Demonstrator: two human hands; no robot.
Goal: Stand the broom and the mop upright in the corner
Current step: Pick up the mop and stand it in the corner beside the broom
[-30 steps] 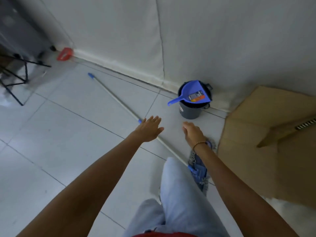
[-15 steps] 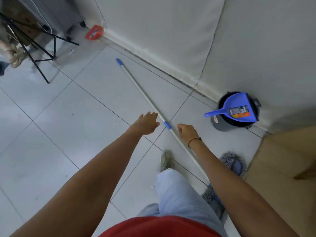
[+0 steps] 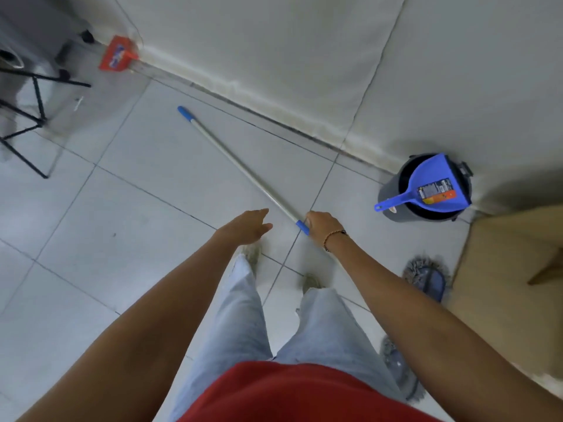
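The mop lies flat on the tiled floor. Its pale handle (image 3: 243, 169) runs from a blue tip at the upper left down to a blue collar (image 3: 302, 227). Its grey-blue flat head (image 3: 425, 278) rests at the lower right, partly hidden by my right arm. My right hand (image 3: 323, 222) has its fingers curled over the handle at the blue collar. My left hand (image 3: 246, 228) hovers just left of the handle, fingers apart and holding nothing. The broom's red head (image 3: 117, 54) sits on the floor by the wall at the upper left; its handle is not clearly visible.
A dark bucket (image 3: 393, 193) with a blue dustpan (image 3: 432, 187) on top stands against the wall at the right. Flat cardboard (image 3: 502, 269) covers the floor at the far right. Black metal stand legs (image 3: 27, 117) are at the left. My feet are below the hands.
I have stepped towards the handle's middle. My right hand moved onto the handle at the blue collar, and my left hand came in beside it. The mop stays flat on the floor.
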